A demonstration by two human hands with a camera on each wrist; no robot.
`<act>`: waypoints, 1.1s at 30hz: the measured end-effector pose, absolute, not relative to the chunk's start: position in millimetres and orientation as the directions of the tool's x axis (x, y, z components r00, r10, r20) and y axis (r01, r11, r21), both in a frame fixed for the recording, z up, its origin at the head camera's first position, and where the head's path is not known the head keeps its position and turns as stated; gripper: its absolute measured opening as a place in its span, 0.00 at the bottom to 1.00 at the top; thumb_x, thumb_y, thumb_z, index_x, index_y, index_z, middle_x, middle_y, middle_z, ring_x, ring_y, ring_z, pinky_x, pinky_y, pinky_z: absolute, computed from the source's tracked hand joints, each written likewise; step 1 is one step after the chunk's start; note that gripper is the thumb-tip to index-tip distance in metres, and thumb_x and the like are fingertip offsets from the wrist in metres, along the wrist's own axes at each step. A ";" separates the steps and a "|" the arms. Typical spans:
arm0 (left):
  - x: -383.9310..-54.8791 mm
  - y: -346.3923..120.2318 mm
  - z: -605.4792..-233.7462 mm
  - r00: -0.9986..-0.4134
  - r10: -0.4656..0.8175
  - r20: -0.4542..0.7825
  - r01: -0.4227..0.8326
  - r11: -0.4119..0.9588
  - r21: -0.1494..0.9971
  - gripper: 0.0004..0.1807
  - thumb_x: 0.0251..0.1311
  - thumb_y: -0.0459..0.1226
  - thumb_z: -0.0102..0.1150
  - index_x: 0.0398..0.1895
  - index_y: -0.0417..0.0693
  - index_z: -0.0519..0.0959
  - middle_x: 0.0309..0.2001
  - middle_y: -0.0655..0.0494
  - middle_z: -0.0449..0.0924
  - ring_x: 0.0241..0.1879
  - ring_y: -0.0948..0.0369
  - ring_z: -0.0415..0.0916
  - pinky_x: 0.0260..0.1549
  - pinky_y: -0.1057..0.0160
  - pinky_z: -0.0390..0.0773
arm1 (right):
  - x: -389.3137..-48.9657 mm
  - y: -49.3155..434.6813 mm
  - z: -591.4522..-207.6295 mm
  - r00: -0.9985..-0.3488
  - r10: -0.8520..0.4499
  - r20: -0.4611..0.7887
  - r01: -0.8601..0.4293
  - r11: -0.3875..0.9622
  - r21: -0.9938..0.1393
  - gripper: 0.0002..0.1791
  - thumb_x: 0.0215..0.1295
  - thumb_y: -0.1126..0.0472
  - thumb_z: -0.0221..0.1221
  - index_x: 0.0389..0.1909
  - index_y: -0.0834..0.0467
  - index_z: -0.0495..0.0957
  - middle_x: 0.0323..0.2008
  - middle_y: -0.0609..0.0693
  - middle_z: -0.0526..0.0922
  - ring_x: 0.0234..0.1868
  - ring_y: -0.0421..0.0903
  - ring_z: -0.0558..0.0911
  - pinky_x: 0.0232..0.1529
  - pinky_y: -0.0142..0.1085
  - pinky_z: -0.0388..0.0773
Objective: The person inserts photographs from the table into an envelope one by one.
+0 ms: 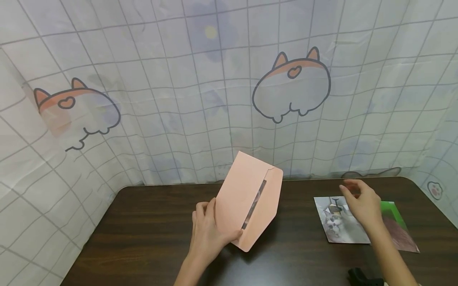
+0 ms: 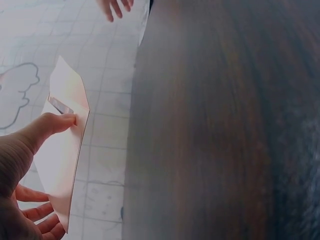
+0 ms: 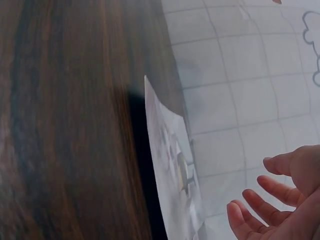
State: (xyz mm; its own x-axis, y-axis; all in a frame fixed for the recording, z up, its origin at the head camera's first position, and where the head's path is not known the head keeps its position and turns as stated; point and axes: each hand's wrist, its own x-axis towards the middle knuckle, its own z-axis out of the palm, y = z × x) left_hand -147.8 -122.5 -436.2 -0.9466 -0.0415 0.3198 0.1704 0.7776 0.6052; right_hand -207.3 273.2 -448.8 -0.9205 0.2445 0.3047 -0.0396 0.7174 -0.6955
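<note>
My left hand (image 1: pixel 207 232) grips a pale pink envelope (image 1: pixel 237 194) by its lower left part, thumb on the front near the opening and fingers behind. The envelope is tilted above the table with its flap (image 1: pixel 266 216) unfolded to the right. A thin grey strip (image 1: pixel 255 203) of something inside shows along the opening. Over on the right, my right hand (image 1: pixel 365 204) is above a picture card (image 1: pixel 340 228) with a grey-white print, fingers loosely bent and apart, nothing between them. In the right wrist view that card (image 3: pixel 172 165) lies below the fingers, its near edge raised over a dark shadow.
A second card (image 1: pixel 397 234), green and brown, lies partly under the first one and my right forearm. Something black (image 1: pixel 361 277) sits by that forearm at the bottom edge. Behind the dark wood table (image 1: pixel 143 234) hangs a white checked cloth (image 1: pixel 171 99) with cartoon prints.
</note>
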 end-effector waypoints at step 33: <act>-147.4 -124.7 -436.8 -0.946 -0.033 0.322 0.175 0.785 0.595 0.56 0.34 0.50 0.89 0.69 0.37 0.73 0.56 0.44 0.68 0.52 0.47 0.65 0.46 0.51 0.75 | -209.4 303.4 -465.1 -0.982 0.168 0.089 0.061 0.721 -0.691 0.26 0.80 0.57 0.54 0.63 0.76 0.73 0.54 0.76 0.80 0.53 0.73 0.78 0.40 0.46 0.72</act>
